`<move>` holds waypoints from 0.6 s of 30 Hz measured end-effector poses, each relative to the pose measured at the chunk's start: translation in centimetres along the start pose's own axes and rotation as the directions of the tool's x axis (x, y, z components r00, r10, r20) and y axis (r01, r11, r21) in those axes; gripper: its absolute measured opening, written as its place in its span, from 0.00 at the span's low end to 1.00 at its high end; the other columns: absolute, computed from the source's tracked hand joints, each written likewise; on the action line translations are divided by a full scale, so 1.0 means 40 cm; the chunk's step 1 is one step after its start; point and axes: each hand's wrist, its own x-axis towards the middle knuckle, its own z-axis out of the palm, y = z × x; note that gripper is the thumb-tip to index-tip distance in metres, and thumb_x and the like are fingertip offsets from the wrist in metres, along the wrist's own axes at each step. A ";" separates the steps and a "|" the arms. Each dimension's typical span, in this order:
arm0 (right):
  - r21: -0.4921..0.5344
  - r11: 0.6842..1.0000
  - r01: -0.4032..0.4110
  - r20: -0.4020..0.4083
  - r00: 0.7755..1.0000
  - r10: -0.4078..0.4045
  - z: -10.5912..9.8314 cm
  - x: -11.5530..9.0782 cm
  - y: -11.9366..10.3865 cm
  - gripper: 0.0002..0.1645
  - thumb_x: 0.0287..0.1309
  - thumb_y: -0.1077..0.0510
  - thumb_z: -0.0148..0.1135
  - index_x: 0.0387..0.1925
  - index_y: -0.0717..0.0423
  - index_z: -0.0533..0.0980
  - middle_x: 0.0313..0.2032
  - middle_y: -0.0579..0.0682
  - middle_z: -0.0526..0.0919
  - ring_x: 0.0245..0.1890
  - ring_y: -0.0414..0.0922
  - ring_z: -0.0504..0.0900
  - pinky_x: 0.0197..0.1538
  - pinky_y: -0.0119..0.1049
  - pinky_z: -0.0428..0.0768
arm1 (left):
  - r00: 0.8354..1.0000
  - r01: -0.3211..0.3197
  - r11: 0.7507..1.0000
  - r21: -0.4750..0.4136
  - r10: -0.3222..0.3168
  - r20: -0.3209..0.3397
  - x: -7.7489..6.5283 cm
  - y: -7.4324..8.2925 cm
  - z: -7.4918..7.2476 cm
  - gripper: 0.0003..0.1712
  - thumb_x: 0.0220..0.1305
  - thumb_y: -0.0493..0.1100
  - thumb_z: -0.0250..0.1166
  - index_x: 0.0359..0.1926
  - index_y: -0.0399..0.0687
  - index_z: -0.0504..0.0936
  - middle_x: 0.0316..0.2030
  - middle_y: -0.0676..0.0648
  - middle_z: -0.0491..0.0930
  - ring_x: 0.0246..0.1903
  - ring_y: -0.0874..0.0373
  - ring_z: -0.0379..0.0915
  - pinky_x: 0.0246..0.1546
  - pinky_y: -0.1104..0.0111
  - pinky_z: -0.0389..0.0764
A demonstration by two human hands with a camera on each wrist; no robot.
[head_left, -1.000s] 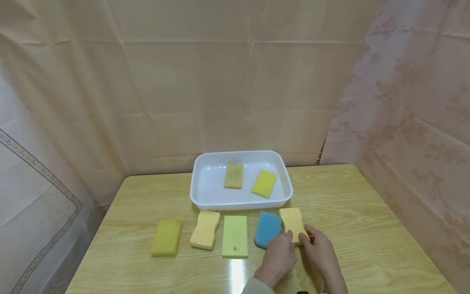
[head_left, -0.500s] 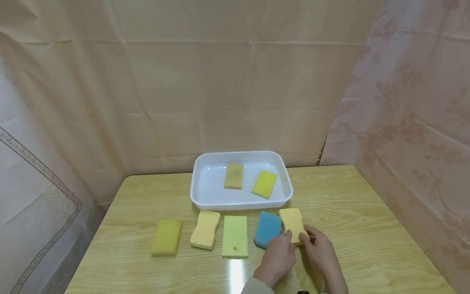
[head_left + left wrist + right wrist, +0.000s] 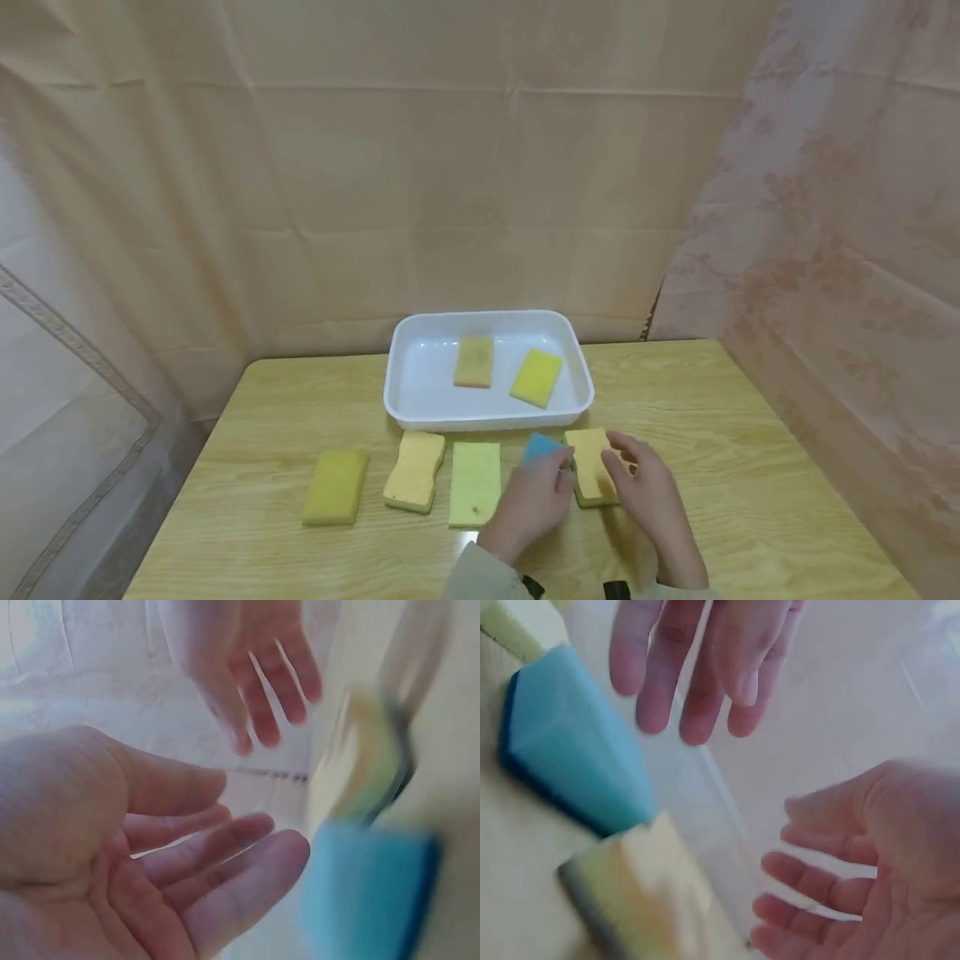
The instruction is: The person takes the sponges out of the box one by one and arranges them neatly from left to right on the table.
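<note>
My left hand hovers with loosely bent fingers over the blue sponge, hiding most of it in the head view. To its right, my right hand is above the right edge of a pale yellow sponge, fingers relaxed. Neither hand holds anything. The left wrist view has my left palm and fingers spread apart from the blue sponge. From the right wrist, the blue sponge and the pale yellow sponge lie side by side on the table, the latter with a dark underside.
A white tray stands at the back with a tan sponge and a bright yellow sponge in it. Left of my hands lie a light green sponge, a wavy-edged pale yellow sponge and a yellow sponge.
Both hands have let go of the right-hand pale yellow sponge and lifted. The left hand has moved left over the blue sponge; the right hand has risen slightly.
</note>
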 end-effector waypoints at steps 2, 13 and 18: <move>0.043 0.997 0.071 -0.004 0.998 -0.070 0.000 0.018 -0.021 0.23 0.72 0.59 0.60 0.62 0.68 0.74 0.57 0.66 0.80 0.56 0.64 0.79 0.58 0.58 0.78 | 1.000 -0.021 0.999 0.034 0.022 -0.020 0.014 -0.008 -0.043 0.20 0.74 0.40 0.58 0.62 0.41 0.79 0.51 0.45 0.85 0.49 0.53 0.82 0.46 0.63 0.84; 0.288 0.958 -0.006 0.203 0.978 -0.054 -0.023 0.193 -0.124 0.35 0.74 0.54 0.57 0.75 0.60 0.60 0.68 0.63 0.69 0.66 0.61 0.71 0.64 0.57 0.74 | 0.998 -0.058 0.988 0.145 0.056 0.024 0.166 -0.044 -0.247 0.16 0.73 0.42 0.61 0.57 0.43 0.82 0.48 0.46 0.85 0.46 0.54 0.82 0.47 0.60 0.83; 0.335 0.935 -0.114 0.236 0.971 0.034 -0.016 0.291 -0.136 0.39 0.74 0.54 0.57 0.78 0.61 0.54 0.71 0.66 0.65 0.68 0.62 0.67 0.69 0.54 0.69 | 0.996 -0.020 0.984 0.177 0.003 0.094 0.250 -0.061 -0.296 0.16 0.73 0.43 0.61 0.57 0.42 0.81 0.49 0.45 0.84 0.49 0.52 0.80 0.52 0.60 0.81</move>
